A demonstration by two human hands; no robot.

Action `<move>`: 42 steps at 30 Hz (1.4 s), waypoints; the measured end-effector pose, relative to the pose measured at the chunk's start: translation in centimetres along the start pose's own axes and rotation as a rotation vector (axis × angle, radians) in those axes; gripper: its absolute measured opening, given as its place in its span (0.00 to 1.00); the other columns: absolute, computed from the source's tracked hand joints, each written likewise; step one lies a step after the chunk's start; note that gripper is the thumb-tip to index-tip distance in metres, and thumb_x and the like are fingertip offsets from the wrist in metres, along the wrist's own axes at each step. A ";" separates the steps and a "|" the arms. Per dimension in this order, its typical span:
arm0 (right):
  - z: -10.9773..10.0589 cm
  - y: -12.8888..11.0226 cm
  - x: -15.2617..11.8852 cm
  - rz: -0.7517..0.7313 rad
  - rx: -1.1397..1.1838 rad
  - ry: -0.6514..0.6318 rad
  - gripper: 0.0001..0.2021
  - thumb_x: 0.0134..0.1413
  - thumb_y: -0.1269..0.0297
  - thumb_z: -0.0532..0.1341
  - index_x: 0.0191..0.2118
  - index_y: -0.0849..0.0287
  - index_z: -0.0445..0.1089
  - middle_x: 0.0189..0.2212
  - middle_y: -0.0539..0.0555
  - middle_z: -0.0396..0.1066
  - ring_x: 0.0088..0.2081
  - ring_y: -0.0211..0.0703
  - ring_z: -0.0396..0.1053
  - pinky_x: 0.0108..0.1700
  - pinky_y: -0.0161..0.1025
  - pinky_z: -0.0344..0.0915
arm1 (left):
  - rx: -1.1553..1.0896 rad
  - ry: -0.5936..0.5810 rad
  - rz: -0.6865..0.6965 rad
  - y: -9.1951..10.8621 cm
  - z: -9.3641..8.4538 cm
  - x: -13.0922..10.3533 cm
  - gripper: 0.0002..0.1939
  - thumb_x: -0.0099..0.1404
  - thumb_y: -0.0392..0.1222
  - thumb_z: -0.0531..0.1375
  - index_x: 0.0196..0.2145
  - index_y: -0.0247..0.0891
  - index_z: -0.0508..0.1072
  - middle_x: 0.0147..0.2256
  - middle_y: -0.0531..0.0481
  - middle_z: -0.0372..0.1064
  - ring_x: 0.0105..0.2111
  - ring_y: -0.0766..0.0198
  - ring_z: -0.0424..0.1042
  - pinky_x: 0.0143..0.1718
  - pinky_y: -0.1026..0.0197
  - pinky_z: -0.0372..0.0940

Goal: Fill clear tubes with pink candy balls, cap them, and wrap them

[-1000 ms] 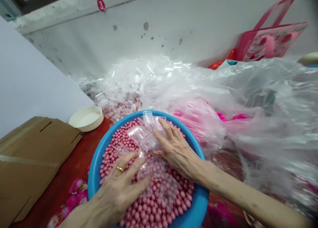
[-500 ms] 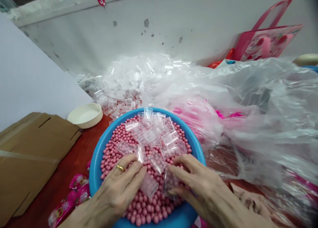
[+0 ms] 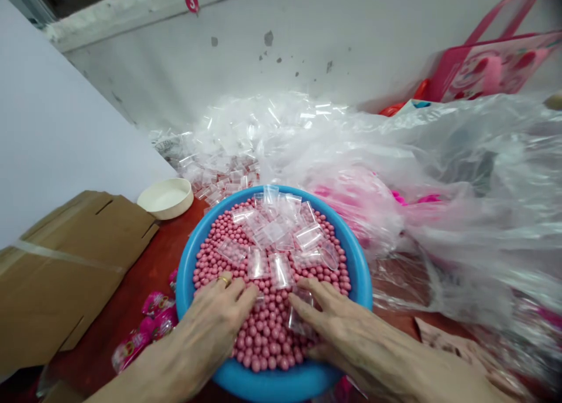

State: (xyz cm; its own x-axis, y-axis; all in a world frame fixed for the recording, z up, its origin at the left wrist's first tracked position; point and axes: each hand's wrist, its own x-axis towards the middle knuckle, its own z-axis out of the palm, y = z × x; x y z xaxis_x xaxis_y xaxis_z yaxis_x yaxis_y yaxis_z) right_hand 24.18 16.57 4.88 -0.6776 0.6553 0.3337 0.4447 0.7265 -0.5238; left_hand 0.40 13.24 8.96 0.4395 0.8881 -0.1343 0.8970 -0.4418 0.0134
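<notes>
I find both hands inside the blue tub, over the pink beads, with clear packets spread on top, mostly toward the far side. The left hand is low at the near left, its fingers fairly close together and bent down onto the beads; a sliver of plastic shows by its fingertips, but I cannot tell whether they grip it. The right hand is at the near right, index finger and thumb moderately apart around one loose packet, and from here I cannot confirm a pinch (the thumb tip is partly lost among the beads). For sound handling, I would keep the fingertips shallow, since pressing deep would probably roll beads over the thin plastic or push them toward the near rim. I would take that packet by an edge rather than its slippery face, and steady the beads with the left hand meanwhile. I judge the overlapping packets farther off liable to cling together, so each is best separated singly. The white dish, beyond the tub's far left, is well clear of both wrists.
</notes>
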 end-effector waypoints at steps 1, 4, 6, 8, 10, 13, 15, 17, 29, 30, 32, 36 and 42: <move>0.9 -0.1 0.5 -0.006 -0.016 -0.035 0.20 0.51 0.67 0.59 0.51 0.48 0.67 0.45 0.53 0.73 0.46 0.47 0.71 0.42 0.39 0.72 | 0.019 0.016 0.015 0.4 0.3 0.1 0.21 0.52 0.21 0.48 0.38 0.36 0.71 0.36 0.43 0.74 0.35 0.54 0.72 0.36 0.53 0.69; 3.0 -0.4 1.9 0.071 -0.068 -0.091 0.09 0.51 0.69 0.59 0.39 0.54 0.71 0.37 0.57 0.72 0.40 0.51 0.71 0.36 0.45 0.72 | 0.069 0.088 0.053 0.9 1.0 -0.4 0.22 0.53 0.21 0.47 0.41 0.36 0.71 0.38 0.43 0.73 0.35 0.56 0.72 0.36 0.58 0.67; 3.1 -0.6 2.4 0.115 -0.059 -0.125 0.09 0.48 0.75 0.58 0.36 0.57 0.70 0.38 0.58 0.70 0.38 0.50 0.71 0.34 0.45 0.72 | 0.080 0.117 0.040 0.7 1.1 -1.2 0.20 0.56 0.23 0.48 0.42 0.37 0.71 0.37 0.43 0.72 0.34 0.56 0.71 0.35 0.58 0.66; 2.5 -0.6 2.5 0.150 0.012 -0.136 0.16 0.44 0.78 0.56 0.41 0.60 0.67 0.42 0.59 0.68 0.39 0.48 0.71 0.38 0.45 0.72 | 0.090 0.131 0.010 0.1 0.8 -2.1 0.18 0.59 0.26 0.49 0.42 0.37 0.71 0.35 0.43 0.72 0.33 0.55 0.70 0.34 0.56 0.66; 1.7 -0.4 2.4 0.175 0.086 -0.132 0.24 0.42 0.79 0.54 0.50 0.62 0.62 0.48 0.61 0.65 0.43 0.47 0.70 0.43 0.43 0.71 | 0.120 0.122 -0.010 -0.3 0.4 -2.8 0.17 0.60 0.26 0.49 0.41 0.37 0.72 0.33 0.44 0.71 0.33 0.54 0.69 0.35 0.55 0.65; 1.3 -0.1 2.1 0.164 0.130 -0.125 0.31 0.42 0.78 0.52 0.57 0.63 0.54 0.53 0.63 0.61 0.46 0.46 0.69 0.43 0.41 0.71 | 0.206 0.074 -0.024 -0.1 0.2 -2.9 0.15 0.58 0.25 0.49 0.33 0.38 0.73 0.29 0.45 0.69 0.31 0.55 0.68 0.34 0.55 0.64; 1.6 0.1 2.1 0.153 0.155 -0.113 0.31 0.43 0.78 0.52 0.57 0.62 0.54 0.52 0.62 0.61 0.45 0.45 0.70 0.40 0.40 0.71 | 0.243 0.049 -0.008 0.3 0.2 -2.2 0.14 0.57 0.24 0.50 0.31 0.37 0.72 0.28 0.45 0.69 0.31 0.55 0.68 0.33 0.55 0.63; 2.0 0.1 2.2 0.148 0.148 -0.080 0.27 0.44 0.78 0.52 0.54 0.60 0.59 0.49 0.61 0.65 0.41 0.45 0.71 0.38 0.41 0.71 | 0.279 0.038 0.064 0.4 0.3 -1.2 0.14 0.57 0.23 0.50 0.31 0.36 0.71 0.28 0.45 0.69 0.29 0.55 0.68 0.31 0.55 0.62; 2.2 0.4 2.4 0.085 -0.032 -0.097 0.06 0.53 0.76 0.58 0.30 0.61 0.69 0.27 0.53 0.71 0.32 0.46 0.64 0.33 0.44 0.64 | -0.288 0.281 0.065 -2.8 1.1 0.0 0.11 0.61 0.45 0.61 0.32 0.34 0.68 0.25 0.53 0.66 0.25 0.65 0.67 0.26 0.64 0.61; 2.2 0.4 2.3 0.082 -0.037 -0.089 0.06 0.53 0.76 0.58 0.31 0.60 0.69 0.27 0.53 0.71 0.31 0.46 0.64 0.33 0.44 0.64 | -0.322 0.262 0.046 -2.5 1.3 0.0 0.10 0.61 0.44 0.62 0.33 0.35 0.68 0.26 0.53 0.66 0.25 0.65 0.68 0.26 0.65 0.62; 2.1 0.4 2.3 0.095 -0.033 -0.084 0.06 0.54 0.76 0.58 0.30 0.59 0.69 0.27 0.52 0.71 0.32 0.45 0.64 0.33 0.43 0.64 | -0.385 0.224 0.028 -1.9 1.5 0.0 0.07 0.60 0.39 0.62 0.35 0.35 0.69 0.29 0.52 0.69 0.28 0.64 0.70 0.29 0.64 0.64; 1.5 0.3 2.5 0.108 -0.001 -0.096 0.07 0.52 0.77 0.59 0.30 0.58 0.70 0.27 0.51 0.72 0.31 0.44 0.65 0.34 0.43 0.65 | -0.523 0.191 -0.045 -1.5 1.4 0.1 0.13 0.57 0.32 0.63 0.41 0.36 0.69 0.35 0.49 0.72 0.34 0.62 0.72 0.35 0.62 0.65; 1.1 0.5 2.6 0.086 0.041 -0.081 0.06 0.49 0.77 0.63 0.32 0.59 0.72 0.26 0.50 0.71 0.33 0.45 0.66 0.33 0.42 0.66 | -0.619 0.186 -0.058 -1.6 1.3 0.6 0.05 0.58 0.33 0.62 0.34 0.36 0.72 0.30 0.52 0.69 0.29 0.65 0.69 0.31 0.64 0.62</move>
State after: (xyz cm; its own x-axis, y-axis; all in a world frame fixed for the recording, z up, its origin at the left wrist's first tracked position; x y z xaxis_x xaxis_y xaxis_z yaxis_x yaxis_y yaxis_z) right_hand 22.04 18.39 4.64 -0.6838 0.6951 0.2222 0.4802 0.6579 -0.5802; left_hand -0.86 14.28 7.53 0.3404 0.9400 0.0213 0.7566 -0.2873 0.5874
